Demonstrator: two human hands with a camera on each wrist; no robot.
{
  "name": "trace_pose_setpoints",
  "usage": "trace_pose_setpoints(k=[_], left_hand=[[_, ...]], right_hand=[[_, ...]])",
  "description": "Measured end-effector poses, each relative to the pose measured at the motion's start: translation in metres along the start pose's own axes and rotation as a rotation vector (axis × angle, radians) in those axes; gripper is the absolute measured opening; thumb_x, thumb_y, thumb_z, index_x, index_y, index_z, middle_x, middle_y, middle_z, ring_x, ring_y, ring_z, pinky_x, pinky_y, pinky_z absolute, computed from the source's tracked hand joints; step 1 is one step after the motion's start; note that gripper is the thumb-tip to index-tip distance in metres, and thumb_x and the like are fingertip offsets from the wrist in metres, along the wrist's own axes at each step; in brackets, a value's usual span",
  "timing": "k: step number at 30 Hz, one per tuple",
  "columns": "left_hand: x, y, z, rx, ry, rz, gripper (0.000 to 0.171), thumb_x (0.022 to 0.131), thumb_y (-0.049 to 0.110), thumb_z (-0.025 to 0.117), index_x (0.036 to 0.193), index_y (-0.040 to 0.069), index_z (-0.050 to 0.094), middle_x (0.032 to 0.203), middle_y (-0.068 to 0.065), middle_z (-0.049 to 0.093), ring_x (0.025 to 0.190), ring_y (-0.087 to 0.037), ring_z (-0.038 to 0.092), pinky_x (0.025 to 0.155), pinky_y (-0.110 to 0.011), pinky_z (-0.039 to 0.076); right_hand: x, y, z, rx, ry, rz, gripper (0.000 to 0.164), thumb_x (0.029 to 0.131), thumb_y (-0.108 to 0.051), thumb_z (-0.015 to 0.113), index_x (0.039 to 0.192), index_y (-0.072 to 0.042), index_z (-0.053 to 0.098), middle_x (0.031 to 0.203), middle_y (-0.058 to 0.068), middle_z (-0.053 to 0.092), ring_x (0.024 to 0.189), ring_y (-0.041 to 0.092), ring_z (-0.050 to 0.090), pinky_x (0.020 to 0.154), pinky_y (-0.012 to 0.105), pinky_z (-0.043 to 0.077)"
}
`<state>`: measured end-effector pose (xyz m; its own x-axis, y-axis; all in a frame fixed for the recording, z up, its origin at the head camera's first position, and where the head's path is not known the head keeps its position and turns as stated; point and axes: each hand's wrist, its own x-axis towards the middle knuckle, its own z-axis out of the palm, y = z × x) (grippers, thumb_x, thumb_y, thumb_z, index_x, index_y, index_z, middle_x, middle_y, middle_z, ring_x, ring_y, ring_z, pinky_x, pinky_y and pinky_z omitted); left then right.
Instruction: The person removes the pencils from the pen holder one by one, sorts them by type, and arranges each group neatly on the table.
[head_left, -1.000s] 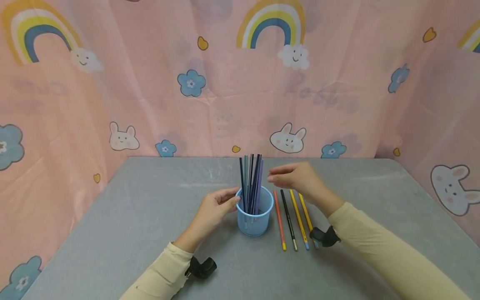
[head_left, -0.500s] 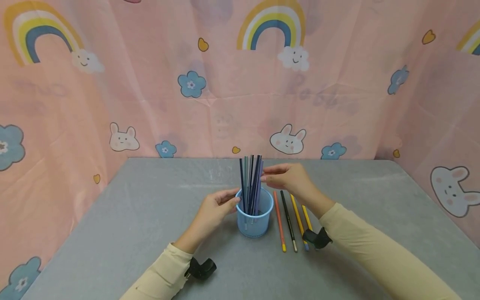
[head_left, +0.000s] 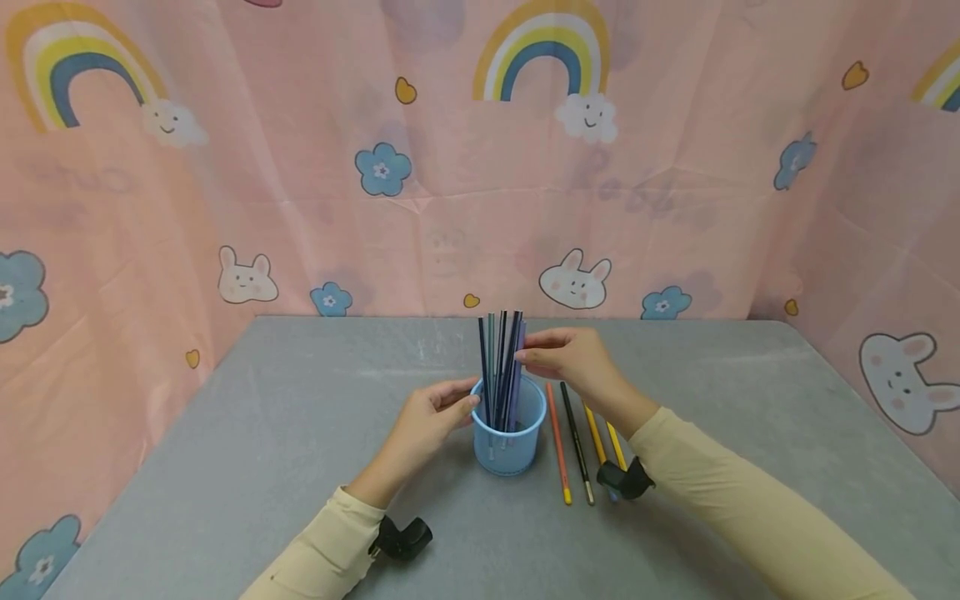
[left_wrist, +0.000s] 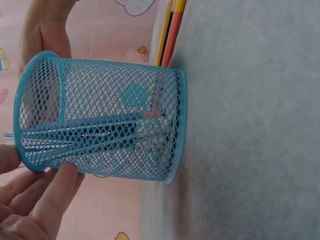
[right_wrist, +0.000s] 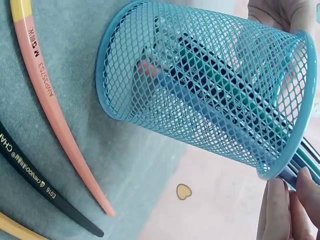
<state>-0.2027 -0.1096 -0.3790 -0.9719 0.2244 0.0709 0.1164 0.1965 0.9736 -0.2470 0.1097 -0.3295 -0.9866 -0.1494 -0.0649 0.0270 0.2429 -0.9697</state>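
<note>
A light blue mesh pencil cup [head_left: 506, 454] stands upright on the table. My left hand [head_left: 427, 425] holds its rim from the left, thumb and fingers on either side in the left wrist view. Several slim dark, teal and purple pencils lean inside the cup; their lower ends show only through the mesh. With thumb and fingertips, my right hand [head_left: 573, 362] pinches the upper part of the purple pencil [head_left: 516, 392]. To the right of the cup, an orange pencil [head_left: 558, 446], a black pencil [head_left: 577, 446] and two yellow pencils [head_left: 596, 433] lie side by side, partly under my right wrist.
The grey table [head_left: 300, 467] reaches back to a pink patterned cloth [head_left: 420, 233] hanging behind and at both sides. A small black camera is worn on each wrist.
My right hand has moved left and slightly down to the purple pencil, its fingers now at it. The left hand and the cup have stayed in place.
</note>
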Motion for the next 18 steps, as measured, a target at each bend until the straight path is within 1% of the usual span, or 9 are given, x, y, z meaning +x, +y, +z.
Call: trace_pose_setpoints(k=[4, 7, 10, 13, 18], left_hand=[[0.0, -0.001, 0.0, -0.013, -0.009, 0.003, 0.037, 0.099, 0.011, 0.06, 0.133, -0.004, 0.06, 0.131, -0.022, 0.065, 0.118, -0.033, 0.065, 0.093, -0.035, 0.06], [0.0, 0.0, 0.0, -0.015, -0.011, 0.0, 0.037, 0.099, 0.012, 0.06, 0.133, -0.003, 0.06, 0.131, -0.021, 0.065, 0.119, -0.033, 0.065, 0.093, -0.035, 0.06], [0.0, 0.0, 0.0, -0.018, -0.013, 0.002, 0.037, 0.099, 0.011, 0.06, 0.133, -0.003, 0.06, 0.131, -0.021, 0.065, 0.119, -0.033, 0.065, 0.094, -0.036, 0.06], [0.0, 0.0, 0.0, -0.024, -0.012, 0.003, 0.037, 0.099, 0.012, 0.06, 0.133, -0.003, 0.06, 0.131, -0.02, 0.065, 0.12, -0.032, 0.065, 0.094, -0.036, 0.06], [0.001, -0.001, 0.0, -0.026, -0.011, 0.006, 0.037, 0.099, 0.012, 0.061, 0.133, -0.002, 0.06, 0.132, -0.02, 0.065, 0.12, -0.032, 0.065, 0.094, -0.035, 0.06]], right_hand=[[0.0, 0.0, 0.0, 0.018, -0.002, -0.009, 0.033, 0.092, -0.015, 0.072, 0.119, 0.004, 0.067, 0.118, 0.016, 0.072, 0.1, 0.017, 0.073, 0.092, 0.036, 0.06], [-0.002, 0.0, -0.001, 0.024, 0.005, -0.022, 0.033, 0.093, -0.014, 0.071, 0.12, 0.005, 0.066, 0.116, 0.014, 0.073, 0.097, 0.014, 0.073, 0.092, 0.035, 0.06], [-0.003, -0.002, -0.005, 0.032, 0.016, -0.045, 0.034, 0.093, -0.014, 0.071, 0.12, 0.006, 0.066, 0.109, 0.008, 0.075, 0.095, 0.012, 0.073, 0.092, 0.034, 0.06], [-0.003, -0.004, -0.009, 0.029, 0.03, -0.071, 0.033, 0.093, -0.015, 0.071, 0.118, 0.007, 0.066, 0.101, 0.0, 0.075, 0.092, 0.009, 0.072, 0.091, 0.032, 0.06], [-0.002, -0.011, -0.015, 0.025, 0.059, -0.073, 0.032, 0.092, -0.017, 0.072, 0.115, 0.005, 0.067, 0.093, -0.008, 0.074, 0.089, 0.005, 0.072, 0.089, 0.028, 0.06]])
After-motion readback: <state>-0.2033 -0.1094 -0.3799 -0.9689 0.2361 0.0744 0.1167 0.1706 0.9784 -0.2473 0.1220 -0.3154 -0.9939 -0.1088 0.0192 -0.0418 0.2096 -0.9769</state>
